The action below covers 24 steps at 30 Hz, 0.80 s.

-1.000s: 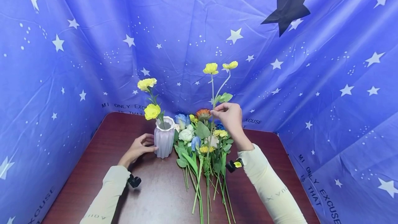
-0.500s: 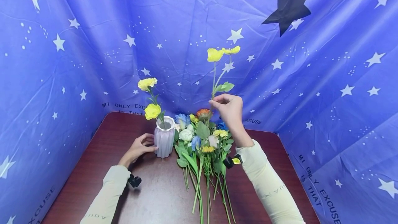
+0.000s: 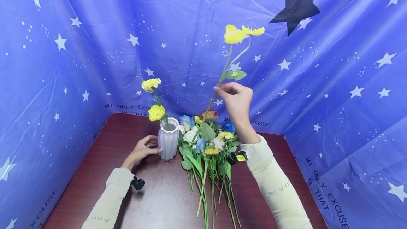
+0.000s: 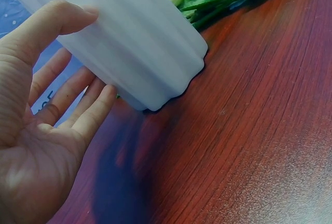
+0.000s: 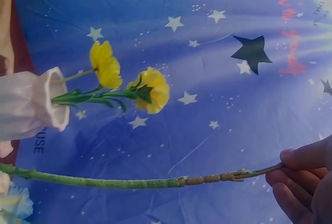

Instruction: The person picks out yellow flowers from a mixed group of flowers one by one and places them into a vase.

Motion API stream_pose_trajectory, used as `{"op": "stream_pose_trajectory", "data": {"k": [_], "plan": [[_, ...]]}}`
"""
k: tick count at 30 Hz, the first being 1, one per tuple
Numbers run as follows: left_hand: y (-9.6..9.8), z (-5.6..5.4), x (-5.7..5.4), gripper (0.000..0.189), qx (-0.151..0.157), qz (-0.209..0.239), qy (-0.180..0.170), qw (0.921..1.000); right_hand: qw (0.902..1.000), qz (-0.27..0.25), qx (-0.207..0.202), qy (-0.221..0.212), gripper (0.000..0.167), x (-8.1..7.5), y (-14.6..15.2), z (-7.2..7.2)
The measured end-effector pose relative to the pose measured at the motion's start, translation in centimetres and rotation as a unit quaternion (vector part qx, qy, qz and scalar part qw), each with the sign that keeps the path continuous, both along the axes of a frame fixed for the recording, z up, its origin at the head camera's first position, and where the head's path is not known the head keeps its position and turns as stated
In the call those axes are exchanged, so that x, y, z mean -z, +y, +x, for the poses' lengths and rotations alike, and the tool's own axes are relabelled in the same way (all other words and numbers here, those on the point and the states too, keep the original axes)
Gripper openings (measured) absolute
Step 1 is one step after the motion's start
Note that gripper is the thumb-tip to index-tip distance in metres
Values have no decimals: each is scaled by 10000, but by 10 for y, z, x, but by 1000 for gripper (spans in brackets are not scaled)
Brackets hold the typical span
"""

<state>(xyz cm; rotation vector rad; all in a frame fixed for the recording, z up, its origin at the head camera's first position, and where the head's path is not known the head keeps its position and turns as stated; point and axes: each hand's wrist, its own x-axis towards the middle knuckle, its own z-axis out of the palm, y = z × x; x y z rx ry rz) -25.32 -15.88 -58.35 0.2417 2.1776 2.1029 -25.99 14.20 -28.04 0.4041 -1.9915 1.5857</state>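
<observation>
A pale lilac vase (image 3: pixel 168 145) with a wavy rim and ribbed sides stands upright on the table, left of the middle. My left hand (image 3: pixel 144 150) holds its lower side, the thumb on the near face and the fingers (image 4: pixel 93 112) at the edge and behind. Yellow flowers (image 3: pixel 156 112) rise out of its mouth and lean left. My right hand (image 3: pixel 238 106) pinches the stem (image 5: pixel 119 183) of a two-headed yellow flower (image 3: pixel 234 34) between thumb and fingers. This flower is lifted above the pile, its heads tilted right and its stem slanting down left.
A pile of artificial flowers (image 3: pixel 211 152), blue, white, orange and yellow, lies right of the vase, stems pointing towards me. The dark red wooden table (image 3: pixel 152 200) is enclosed by a blue star-printed cloth (image 3: pixel 190 17).
My right hand has risen with the yellow flower. Its heads have moved up and right, and its stem now slants lower left towards the vase side. The left hand and vase stay in place.
</observation>
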Motion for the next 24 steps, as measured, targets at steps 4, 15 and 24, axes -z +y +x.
{"op": "stream_pose_trajectory", "data": {"k": [4,15,24], "plan": [[0,0,-2,58,8,8,-16,10000,9997,-117,-71,183,11,-9,-5,1],[1,-1,2,58,28,82,-4,10000,9952,-446,-48,873,13,-22,-14,3],[0,-1,2,58,16,83,-1,10000,9909,-434,-188,1264,14,-25,-18,3]]}}
